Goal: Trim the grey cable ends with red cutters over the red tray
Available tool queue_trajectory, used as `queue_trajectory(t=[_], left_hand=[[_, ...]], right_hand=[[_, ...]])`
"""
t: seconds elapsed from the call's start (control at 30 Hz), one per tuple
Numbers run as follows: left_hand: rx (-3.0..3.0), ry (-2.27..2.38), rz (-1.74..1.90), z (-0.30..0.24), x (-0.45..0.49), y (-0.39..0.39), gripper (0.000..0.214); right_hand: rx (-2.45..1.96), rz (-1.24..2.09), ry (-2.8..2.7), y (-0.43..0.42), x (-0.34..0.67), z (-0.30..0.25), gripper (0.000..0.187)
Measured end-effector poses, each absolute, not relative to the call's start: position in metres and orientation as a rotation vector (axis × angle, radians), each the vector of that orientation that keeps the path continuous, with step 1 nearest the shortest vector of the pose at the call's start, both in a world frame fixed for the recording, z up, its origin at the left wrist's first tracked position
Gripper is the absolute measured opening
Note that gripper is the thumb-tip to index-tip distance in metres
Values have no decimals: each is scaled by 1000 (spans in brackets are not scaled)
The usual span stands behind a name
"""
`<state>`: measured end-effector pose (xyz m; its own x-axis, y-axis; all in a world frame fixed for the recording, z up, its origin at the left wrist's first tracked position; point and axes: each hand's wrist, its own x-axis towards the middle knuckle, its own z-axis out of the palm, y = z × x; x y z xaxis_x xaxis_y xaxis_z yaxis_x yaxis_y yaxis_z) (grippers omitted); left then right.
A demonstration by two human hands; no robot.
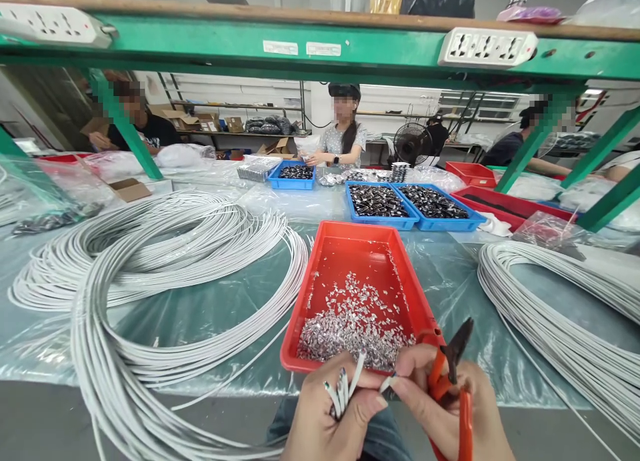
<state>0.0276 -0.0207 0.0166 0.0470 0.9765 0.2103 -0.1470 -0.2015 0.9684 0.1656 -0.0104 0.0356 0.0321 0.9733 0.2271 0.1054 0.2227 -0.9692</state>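
Observation:
My left hand (327, 417) is closed around a small bundle of white cable ends (345, 385) at the bottom centre, the stripped tips sticking up. My right hand (445, 407) grips orange-handled pliers (450, 374), jaws pointing up, and its fingertips pinch the tip of one cable beside the left thumb. Just beyond both hands stands a red tray (350, 247) with a heap of small silver metal terminals (350, 327) in its near half.
Big coils of white cable (150, 274) lie left, more cable (560, 314) right, on clear plastic sheeting. Blue trays (407, 204) of dark parts stand behind the red tray. Other people work across the table. A green frame (320, 47) with power strips runs overhead.

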Motion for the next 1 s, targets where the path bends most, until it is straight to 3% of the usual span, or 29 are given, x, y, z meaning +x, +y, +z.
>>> queue_trajectory(t=[0.3, 0.47, 0.6, 0.77, 0.9, 1.0], left_hand=[[1251, 1168, 1511, 15, 34, -15, 5], [895, 767, 1109, 14, 22, -13, 31], [857, 556, 978, 5, 17, -7, 28], [886, 313, 924, -12, 19, -2, 26], [878, 585, 1071, -4, 21, -5, 24], [885, 837, 1211, 2, 20, -8, 25]], right_hand=[[-1216, 783, -1075, -15, 141, 29, 9], [-1035, 1019, -1179, -8, 154, 23, 19], [-851, 1285, -1316, 0, 165, 25, 2], [-809, 1366, -1359, 4, 166, 29, 17], [-814, 1268, -1432, -5, 169, 28, 13], [-766, 1264, -1521, -14, 176, 27, 21]])
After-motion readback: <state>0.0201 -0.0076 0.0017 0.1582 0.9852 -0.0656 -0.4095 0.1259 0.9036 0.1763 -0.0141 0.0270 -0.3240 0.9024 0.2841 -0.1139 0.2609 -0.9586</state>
